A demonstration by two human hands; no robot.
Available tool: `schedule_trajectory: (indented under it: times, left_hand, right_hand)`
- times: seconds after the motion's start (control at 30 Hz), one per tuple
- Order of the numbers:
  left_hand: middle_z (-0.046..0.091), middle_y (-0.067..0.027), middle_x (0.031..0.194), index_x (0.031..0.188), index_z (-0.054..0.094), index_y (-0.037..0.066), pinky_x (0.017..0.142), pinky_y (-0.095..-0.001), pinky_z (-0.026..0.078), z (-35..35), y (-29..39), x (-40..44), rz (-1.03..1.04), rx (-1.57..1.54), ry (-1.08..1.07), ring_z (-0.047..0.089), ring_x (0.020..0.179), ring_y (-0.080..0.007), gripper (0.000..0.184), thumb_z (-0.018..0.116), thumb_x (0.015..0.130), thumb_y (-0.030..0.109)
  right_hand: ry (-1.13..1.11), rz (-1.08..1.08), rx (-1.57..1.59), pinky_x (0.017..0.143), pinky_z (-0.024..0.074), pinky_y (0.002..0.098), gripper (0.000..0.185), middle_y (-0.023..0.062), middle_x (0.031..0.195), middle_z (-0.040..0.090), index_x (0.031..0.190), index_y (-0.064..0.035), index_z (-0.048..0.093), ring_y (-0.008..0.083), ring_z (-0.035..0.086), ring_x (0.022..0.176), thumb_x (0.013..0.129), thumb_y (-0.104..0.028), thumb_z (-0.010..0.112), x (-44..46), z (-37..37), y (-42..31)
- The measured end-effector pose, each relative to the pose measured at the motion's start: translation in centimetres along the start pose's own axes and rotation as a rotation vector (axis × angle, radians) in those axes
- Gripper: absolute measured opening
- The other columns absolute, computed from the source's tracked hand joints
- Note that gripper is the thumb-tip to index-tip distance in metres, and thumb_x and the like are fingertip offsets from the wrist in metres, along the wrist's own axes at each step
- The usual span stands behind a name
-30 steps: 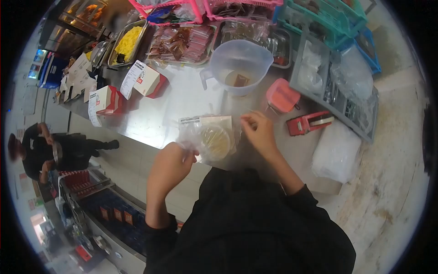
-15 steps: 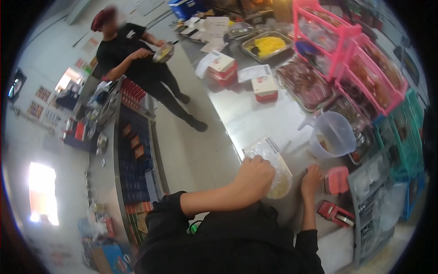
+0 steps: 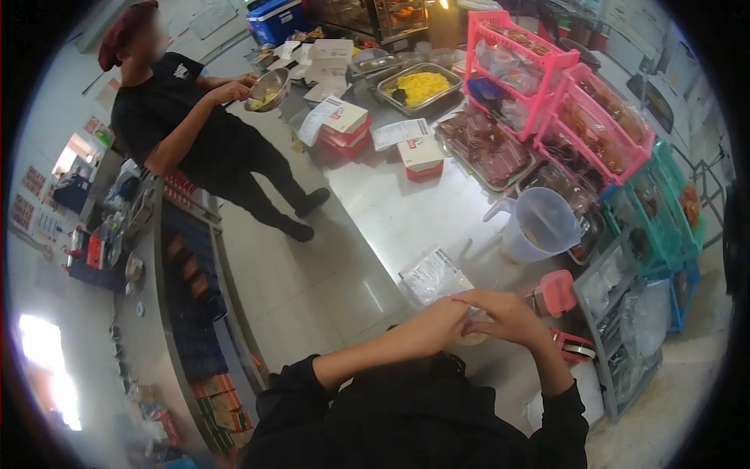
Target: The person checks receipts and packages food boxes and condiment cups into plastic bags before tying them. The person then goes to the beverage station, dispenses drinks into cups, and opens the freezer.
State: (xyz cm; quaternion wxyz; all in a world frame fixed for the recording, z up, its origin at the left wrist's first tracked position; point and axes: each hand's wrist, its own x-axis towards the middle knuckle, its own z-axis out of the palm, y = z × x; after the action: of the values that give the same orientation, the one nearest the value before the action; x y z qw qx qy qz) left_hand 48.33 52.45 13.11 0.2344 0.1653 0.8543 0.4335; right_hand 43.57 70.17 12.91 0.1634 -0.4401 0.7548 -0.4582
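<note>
A clear plastic bag [image 3: 434,275] with a printed label lies on the steel table in front of me, its near end under my hands. My left hand [image 3: 447,322] reaches in from the left, its fingers closed at the bag's near end. My right hand [image 3: 506,319] has come against it from the right, fingers bent inward and pinching at the same spot. The fingertips meet and partly hide each other. A pale rounded part of the bag's contents [image 3: 473,338] shows just below them.
A translucent measuring jug [image 3: 543,227], a pink-lidded container [image 3: 557,294] and a red tape dispenser [image 3: 574,345] stand to the right. Pink baskets [image 3: 598,117], packed trays [image 3: 488,148] and boxes [image 3: 422,156] sit farther back. A co-worker [image 3: 187,117] holds a metal bowl [image 3: 268,90] across the aisle.
My right hand has moved from the table beside the pink-lidded container to the bag, meeting my left hand. My view has shifted, and the co-worker appears larger.
</note>
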Motion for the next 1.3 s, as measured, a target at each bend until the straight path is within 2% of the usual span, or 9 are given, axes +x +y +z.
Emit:
schedule_trajectory:
  times: [0.13, 0.23, 0.3, 0.4, 0.47, 0.8, 0.87, 1.1, 1.3]
  left_hand:
    - [0.055, -0.0206, 0.084, 0.091, 0.057, -0.006, 0.068, -0.0348, 0.044, -1.5, -0.8, -0.7, -0.020, 0.005, 0.018, 0.057, 0.078, -0.0240, 0.022, 0.051, 0.087, 0.016]
    - [0.057, -0.0167, 0.079, 0.091, 0.057, -0.004, 0.070, -0.0323, 0.042, 0.7, -2.1, -0.2, 0.100, -0.370, 0.037, 0.054, 0.076, -0.0215, 0.026, 0.053, 0.088, 0.022]
    - [0.054, -0.0004, 0.080, 0.096, 0.059, 0.002, 0.066, -0.0249, 0.037, 2.7, -3.1, 1.1, 0.097, -0.929, 0.076, 0.042, 0.073, -0.0080, 0.033, 0.043, 0.094, 0.031]
    - [0.053, 0.0047, 0.082, 0.099, 0.059, 0.004, 0.069, -0.0228, 0.036, 2.2, -4.2, 2.1, 0.044, -0.834, 0.105, 0.043, 0.075, -0.0068, 0.039, 0.039, 0.095, 0.037]
    - [0.054, 0.0022, 0.084, 0.103, 0.059, 0.001, 0.071, -0.0224, 0.037, 1.5, -4.2, 2.7, 0.021, -0.943, 0.020, 0.046, 0.077, -0.0069, 0.044, 0.038, 0.094, 0.039]
    - [0.064, -0.0025, 0.091, 0.104, 0.062, 0.003, 0.068, -0.0221, 0.048, -0.4, -3.7, 3.4, -0.146, -0.847, -0.120, 0.057, 0.079, -0.0064, 0.027, 0.051, 0.091, 0.024]
    - [0.065, -0.0017, 0.091, 0.101, 0.062, 0.003, 0.068, -0.0219, 0.047, -0.3, -3.8, 3.2, -0.161, -0.797, -0.126, 0.058, 0.079, -0.0061, 0.026, 0.052, 0.090, 0.024]
    - [0.066, -0.0040, 0.081, 0.102, 0.060, 0.000, 0.053, -0.0176, 0.048, 0.2, -3.8, 2.4, -0.149, -0.792, -0.021, 0.061, 0.070, -0.0065, 0.022, 0.056, 0.087, 0.015]
    - [0.066, -0.0023, 0.078, 0.100, 0.061, 0.000, 0.047, -0.0158, 0.043, 0.4, -3.8, 2.0, -0.153, -0.838, -0.040, 0.059, 0.067, -0.0046, 0.022, 0.057, 0.086, 0.016]
  right_hand:
    - [0.005, 0.181, -0.099, 0.073, 0.0455, 0.0345, 0.031, 0.0147, 0.090, 0.061, 0.106, -0.0036, 0.057, 0.0272, 0.060, 0.084, 0.076, -0.008, 0.062, -2.1, 0.6, 2.4]
    - [0.040, 0.144, -0.007, 0.071, 0.0450, 0.0335, 0.026, 0.0147, 0.085, 0.060, 0.104, -0.0027, 0.057, 0.0269, 0.060, 0.080, 0.078, -0.008, 0.060, -2.0, 0.6, 4.7]
    - [0.103, 0.153, 0.020, 0.071, 0.0447, 0.0327, 0.024, 0.0146, 0.083, 0.059, 0.103, -0.0023, 0.056, 0.0273, 0.059, 0.080, 0.080, -0.008, 0.058, -1.8, 0.3, 4.4]
    - [0.552, 0.144, -0.330, 0.071, 0.0439, 0.0334, 0.024, 0.0135, 0.081, 0.058, 0.105, -0.0026, 0.053, 0.0287, 0.057, 0.077, 0.082, -0.008, 0.054, -2.8, 2.2, 1.4]
    - [0.718, 0.545, -0.036, 0.071, 0.0431, 0.0345, 0.024, 0.0136, 0.081, 0.057, 0.107, -0.0029, 0.050, 0.0300, 0.057, 0.078, 0.084, -0.010, 0.052, -4.6, 3.3, 0.0]
    - [0.882, 0.626, 0.062, 0.063, 0.0426, 0.0418, 0.014, 0.0212, 0.077, 0.056, 0.102, -0.0019, 0.043, 0.0391, 0.056, 0.072, 0.089, -0.008, 0.043, -2.4, 7.3, -3.7]
    - [0.922, 0.673, 0.043, 0.059, 0.0422, 0.0332, 0.012, 0.0138, 0.075, 0.060, 0.100, -0.0022, 0.047, 0.0230, 0.057, 0.062, 0.089, -0.004, 0.043, -2.4, 8.6, -2.7]
    - [0.791, 0.689, 0.281, 0.059, 0.0431, 0.0285, 0.009, 0.0113, 0.083, 0.060, 0.090, 0.0028, 0.056, 0.0150, 0.058, 0.066, 0.085, -0.003, 0.053, -2.2, 7.4, -3.6]
    - [0.934, 0.604, 0.353, 0.064, 0.0427, 0.0198, 0.008, 0.0027, 0.079, 0.061, 0.086, 0.0024, 0.055, 0.0094, 0.057, 0.071, 0.080, 0.001, 0.059, -2.4, 7.8, -1.7]
